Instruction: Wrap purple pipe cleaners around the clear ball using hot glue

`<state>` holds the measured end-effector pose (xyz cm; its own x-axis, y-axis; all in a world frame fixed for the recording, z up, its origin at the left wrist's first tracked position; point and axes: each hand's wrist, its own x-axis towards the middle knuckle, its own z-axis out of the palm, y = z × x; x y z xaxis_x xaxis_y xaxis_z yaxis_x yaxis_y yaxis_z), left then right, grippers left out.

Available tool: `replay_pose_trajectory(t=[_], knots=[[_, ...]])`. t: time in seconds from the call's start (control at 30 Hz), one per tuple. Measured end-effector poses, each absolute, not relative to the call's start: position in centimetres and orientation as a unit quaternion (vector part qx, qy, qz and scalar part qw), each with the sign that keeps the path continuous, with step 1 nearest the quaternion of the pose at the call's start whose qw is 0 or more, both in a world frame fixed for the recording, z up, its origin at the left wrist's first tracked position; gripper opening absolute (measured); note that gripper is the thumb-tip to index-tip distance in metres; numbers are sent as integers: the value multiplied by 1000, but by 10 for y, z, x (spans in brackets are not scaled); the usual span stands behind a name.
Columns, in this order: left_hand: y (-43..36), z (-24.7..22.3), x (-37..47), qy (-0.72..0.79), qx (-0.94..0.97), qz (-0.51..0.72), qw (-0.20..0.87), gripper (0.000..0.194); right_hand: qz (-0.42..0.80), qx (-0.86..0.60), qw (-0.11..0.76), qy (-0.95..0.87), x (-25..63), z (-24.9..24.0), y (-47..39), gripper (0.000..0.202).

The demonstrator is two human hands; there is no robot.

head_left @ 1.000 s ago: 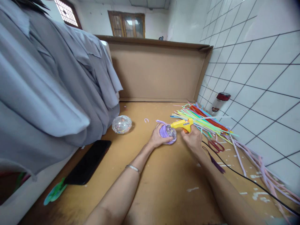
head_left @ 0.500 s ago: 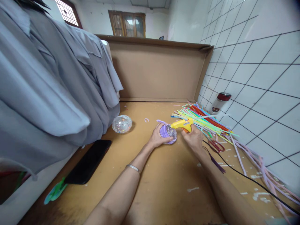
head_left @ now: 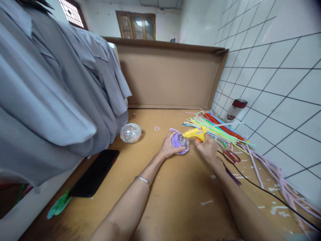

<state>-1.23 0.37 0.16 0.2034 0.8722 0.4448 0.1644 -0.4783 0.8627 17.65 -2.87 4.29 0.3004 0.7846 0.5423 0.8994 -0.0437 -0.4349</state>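
My left hand (head_left: 168, 146) is wrapped round a clear faceted bowl (head_left: 185, 141) that has purple pipe cleaner (head_left: 176, 140) wound about its side. A loose purple end sticks up at the bowl's far left. My right hand (head_left: 208, 147) grips a yellow glue gun (head_left: 197, 133), whose nozzle points left and meets the bowl near the purple winding. Whether the tip touches the pipe cleaner is too small to tell. A second clear bowl (head_left: 130, 133) sits on the table to the left, and a small curled pink piece (head_left: 156, 128) lies between the two bowls.
Colourful pipe cleaners (head_left: 220, 129), red scissors (head_left: 232, 156) and a black cable (head_left: 263, 189) lie at the right. A red-lidded jar (head_left: 235, 110) stands by the tiled wall. On the left are a black phone (head_left: 94, 173) and grey cloth (head_left: 75, 87). Cardboard (head_left: 168, 77) closes off the back.
The loose purple end by the bowl has shifted slightly to the right. Both hands, the glue gun and the bowl look almost unmoved.
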Motion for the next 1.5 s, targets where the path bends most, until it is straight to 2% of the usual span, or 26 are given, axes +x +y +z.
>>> replay_pose_trajectory(t=[0.83, 1.17, 1.5], knots=[[2, 5, -12, 362, 708, 503, 338, 71, -94, -716, 315, -616, 184, 49, -28, 32], [2, 5, -12, 363, 707, 503, 339, 69, -102, -713, 343, -603, 184, 48, -28, 27], [2, 4, -12, 364, 708, 500, 341, 72, -114, -711, 330, -611, 186, 47, -28, 29]])
